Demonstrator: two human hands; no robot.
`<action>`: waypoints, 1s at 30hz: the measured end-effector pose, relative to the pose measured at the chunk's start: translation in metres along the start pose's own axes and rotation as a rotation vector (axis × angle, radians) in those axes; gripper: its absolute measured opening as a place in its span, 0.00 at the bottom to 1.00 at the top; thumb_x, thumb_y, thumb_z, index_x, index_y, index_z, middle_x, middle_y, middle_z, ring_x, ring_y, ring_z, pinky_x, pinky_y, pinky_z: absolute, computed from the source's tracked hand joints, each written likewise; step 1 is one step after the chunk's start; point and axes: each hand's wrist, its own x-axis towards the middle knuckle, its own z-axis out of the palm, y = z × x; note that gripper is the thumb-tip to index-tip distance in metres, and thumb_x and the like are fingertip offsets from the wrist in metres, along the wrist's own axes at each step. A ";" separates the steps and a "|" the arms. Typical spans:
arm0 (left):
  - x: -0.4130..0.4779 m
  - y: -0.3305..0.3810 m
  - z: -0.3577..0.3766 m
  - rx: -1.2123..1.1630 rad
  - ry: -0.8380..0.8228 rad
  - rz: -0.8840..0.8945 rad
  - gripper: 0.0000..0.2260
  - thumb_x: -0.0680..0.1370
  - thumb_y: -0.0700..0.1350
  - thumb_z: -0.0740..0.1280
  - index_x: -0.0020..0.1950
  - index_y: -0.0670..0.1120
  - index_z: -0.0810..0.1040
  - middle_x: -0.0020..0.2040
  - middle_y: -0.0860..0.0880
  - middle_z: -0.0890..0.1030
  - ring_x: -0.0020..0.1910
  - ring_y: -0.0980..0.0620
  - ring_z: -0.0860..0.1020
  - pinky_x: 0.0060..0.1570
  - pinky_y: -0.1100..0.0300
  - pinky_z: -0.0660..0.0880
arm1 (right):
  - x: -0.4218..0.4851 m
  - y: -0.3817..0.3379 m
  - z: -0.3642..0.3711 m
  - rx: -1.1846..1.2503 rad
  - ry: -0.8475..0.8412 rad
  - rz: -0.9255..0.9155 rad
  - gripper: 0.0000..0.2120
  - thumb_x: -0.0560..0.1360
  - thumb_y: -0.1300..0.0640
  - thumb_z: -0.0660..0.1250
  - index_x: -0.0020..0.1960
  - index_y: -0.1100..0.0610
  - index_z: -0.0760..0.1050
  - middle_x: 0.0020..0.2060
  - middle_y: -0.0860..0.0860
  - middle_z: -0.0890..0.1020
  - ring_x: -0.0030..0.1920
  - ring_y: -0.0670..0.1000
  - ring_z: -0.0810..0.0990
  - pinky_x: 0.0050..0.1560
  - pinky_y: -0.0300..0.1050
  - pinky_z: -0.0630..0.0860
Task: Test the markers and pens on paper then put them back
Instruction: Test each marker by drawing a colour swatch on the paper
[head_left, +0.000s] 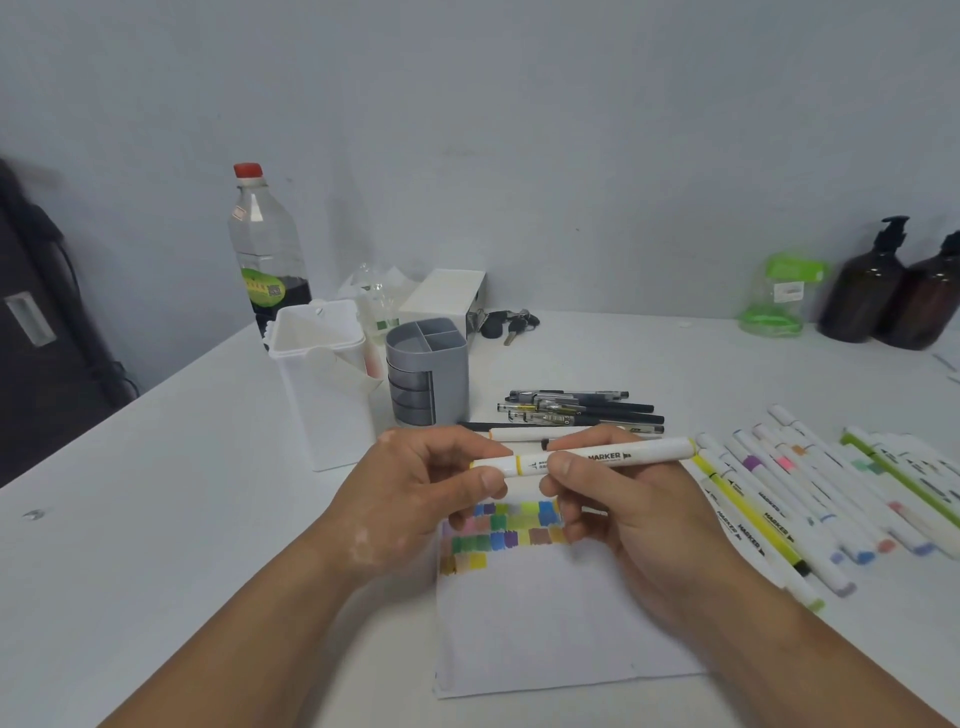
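I hold a white marker (644, 453) with a yellow band level above the paper (550, 623). My left hand (421, 499) pinches its cap end at the left, and my right hand (623, 509) grips the barrel just right of the yellow band. The sheet beneath carries rows of coloured test patches (501, 530). Several white markers (810, 493) lie spread at the right of the paper. A group of black gel pens (582, 410) lies behind my hands. A white marker box (322, 384) and a grey pen holder (428, 371) stand at the left rear.
A clear bottle with a red cap (265, 244) stands behind the white box. Keys (511, 322) and a small white box (447, 296) lie at the back. A green packet (779, 296) and two brown pump bottles (893, 291) stand at the far right.
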 end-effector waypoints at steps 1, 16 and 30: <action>0.000 0.000 0.000 -0.008 0.002 0.010 0.10 0.71 0.52 0.73 0.50 0.53 0.86 0.40 0.47 0.86 0.33 0.51 0.78 0.35 0.61 0.77 | 0.000 0.000 0.001 0.014 -0.002 0.006 0.08 0.65 0.56 0.81 0.42 0.52 0.85 0.36 0.55 0.85 0.32 0.50 0.78 0.31 0.42 0.76; 0.004 -0.010 -0.015 0.020 0.049 0.023 0.09 0.81 0.40 0.68 0.51 0.53 0.84 0.44 0.43 0.81 0.37 0.50 0.77 0.44 0.54 0.79 | 0.002 -0.032 -0.032 -0.180 -0.121 0.080 0.21 0.62 0.43 0.74 0.42 0.60 0.85 0.35 0.57 0.82 0.32 0.52 0.76 0.31 0.44 0.74; 0.009 -0.026 0.004 0.482 0.050 0.101 0.12 0.75 0.48 0.75 0.54 0.61 0.79 0.47 0.61 0.80 0.43 0.56 0.77 0.43 0.68 0.74 | -0.002 -0.010 -0.010 -1.161 -0.003 0.042 0.08 0.69 0.45 0.70 0.39 0.49 0.80 0.33 0.45 0.81 0.34 0.43 0.77 0.32 0.38 0.71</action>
